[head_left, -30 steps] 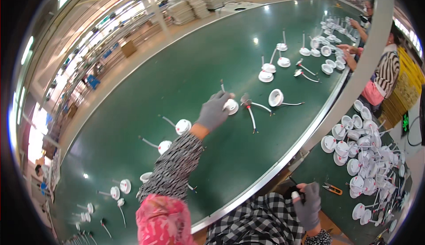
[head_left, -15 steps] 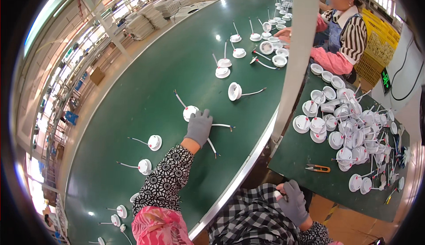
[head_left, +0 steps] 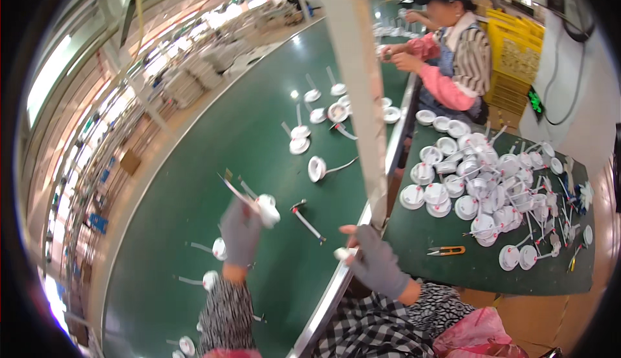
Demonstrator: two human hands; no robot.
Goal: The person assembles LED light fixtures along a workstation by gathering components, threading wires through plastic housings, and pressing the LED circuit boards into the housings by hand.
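Observation:
My left hand (head_left: 240,236), in a grey glove and smeared by motion, is raised over the green belt and closed on a round white lamp housing (head_left: 267,210) with a cable sticking up. On the belt to its right lies a loose white cable (head_left: 307,223) with a red connector at one end. By the belt's metal edge is my right hand (head_left: 378,264), gloved in grey with bare fingertips. Its thumb wears a white wrapping and stands apart from the finger above it; nothing shows between them.
More white housings (head_left: 317,168) stand along the belt (head_left: 174,209). A grey post (head_left: 359,86) rises beside it. On the side table (head_left: 414,264) lie a heap of housings (head_left: 479,183) and orange-handled snips (head_left: 446,250). A co-worker (head_left: 462,60) sits beyond, near yellow crates (head_left: 514,54).
My left hand has lifted a housing off the belt and drawn back leftward. My right hand has moved from my lap to the belt's edge. The whole view has turned slightly.

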